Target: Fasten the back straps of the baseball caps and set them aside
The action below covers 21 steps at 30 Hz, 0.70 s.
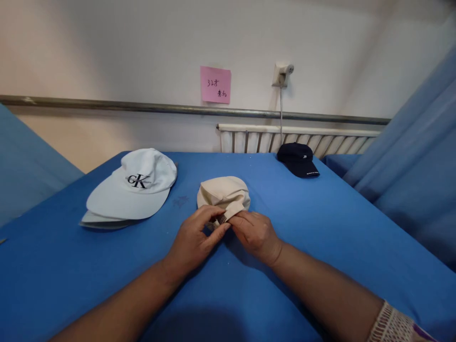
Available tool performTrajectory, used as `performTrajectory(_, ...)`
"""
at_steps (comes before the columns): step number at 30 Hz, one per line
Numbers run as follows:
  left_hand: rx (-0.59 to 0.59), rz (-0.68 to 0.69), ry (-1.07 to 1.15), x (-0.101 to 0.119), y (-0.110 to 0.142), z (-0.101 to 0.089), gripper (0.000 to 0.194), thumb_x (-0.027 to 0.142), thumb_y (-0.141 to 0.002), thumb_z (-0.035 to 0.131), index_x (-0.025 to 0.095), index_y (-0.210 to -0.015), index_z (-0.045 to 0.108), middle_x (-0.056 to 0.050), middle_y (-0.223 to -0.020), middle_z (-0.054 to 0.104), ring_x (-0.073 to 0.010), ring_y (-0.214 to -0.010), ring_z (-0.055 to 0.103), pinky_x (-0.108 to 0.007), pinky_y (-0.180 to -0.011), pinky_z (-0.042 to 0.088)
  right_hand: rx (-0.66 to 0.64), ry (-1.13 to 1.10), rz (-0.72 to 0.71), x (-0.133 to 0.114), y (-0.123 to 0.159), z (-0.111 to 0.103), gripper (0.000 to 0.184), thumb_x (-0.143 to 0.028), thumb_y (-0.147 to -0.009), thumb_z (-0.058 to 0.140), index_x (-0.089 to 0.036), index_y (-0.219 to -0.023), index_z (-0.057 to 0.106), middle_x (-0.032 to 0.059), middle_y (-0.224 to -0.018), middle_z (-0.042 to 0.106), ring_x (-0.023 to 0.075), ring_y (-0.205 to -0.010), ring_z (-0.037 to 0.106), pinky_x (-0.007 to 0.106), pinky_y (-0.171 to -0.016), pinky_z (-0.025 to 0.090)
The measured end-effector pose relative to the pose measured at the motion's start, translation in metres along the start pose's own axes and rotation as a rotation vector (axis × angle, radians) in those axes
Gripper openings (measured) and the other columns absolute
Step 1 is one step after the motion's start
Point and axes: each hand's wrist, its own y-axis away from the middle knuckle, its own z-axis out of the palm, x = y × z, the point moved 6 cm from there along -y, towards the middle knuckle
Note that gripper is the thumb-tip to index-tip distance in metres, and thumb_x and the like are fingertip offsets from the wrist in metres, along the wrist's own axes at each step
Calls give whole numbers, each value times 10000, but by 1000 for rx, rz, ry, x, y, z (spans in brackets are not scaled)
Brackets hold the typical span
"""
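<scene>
A beige cap point(223, 192) lies in the middle of the blue table point(320, 228), its back facing me. My left hand point(195, 238) and my right hand point(257, 234) meet at its rear strap point(230, 212). Both pinch the strap between thumb and fingers, the left from the left side, the right from the right. The strap's end sticks out between the two hands.
A white cap point(133, 189) with a black logo rests on a stack of caps at the left. A dark navy cap point(297, 159) lies at the table's far edge, right of centre. Blue curtains hang on both sides. A pink note point(215, 84) is stuck on the wall.
</scene>
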Motion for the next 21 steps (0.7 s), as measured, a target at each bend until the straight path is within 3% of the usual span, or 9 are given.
performTrajectory(6, 12, -96, 49, -16, -1, -5, 253, 350, -896, 590, 220, -1089, 691, -42, -966, 722, -188, -845, 673, -323, -799, 540, 5, -128, 138, 14, 3, -1, 160, -178, -955, 509, -191, -1105, 562, 77, -972, 675, 192, -862, 637, 327, -774, 535)
performTrajectory(14, -4, -170, -6, -21, 2, -4, 253, 401, -850, 638, 219, -1017, 690, -22, -892, 733, -203, -821, 687, -349, -794, 550, 138, -229, 224, 20, 11, -6, 525, -210, -922, 579, -194, -1394, 350, 111, -1121, 622, 142, -703, 601, 322, -716, 568)
performTrajectory(21, -20, -119, -20, -17, 2, -3, 228, 378, -862, 627, 213, -1008, 682, -22, -890, 731, -189, -806, 687, -336, -786, 552, 73, -271, 155, 19, 5, -6, 248, -175, -957, 514, -218, -1197, 560, 77, -1000, 667, 186, -907, 648, 334, -800, 566)
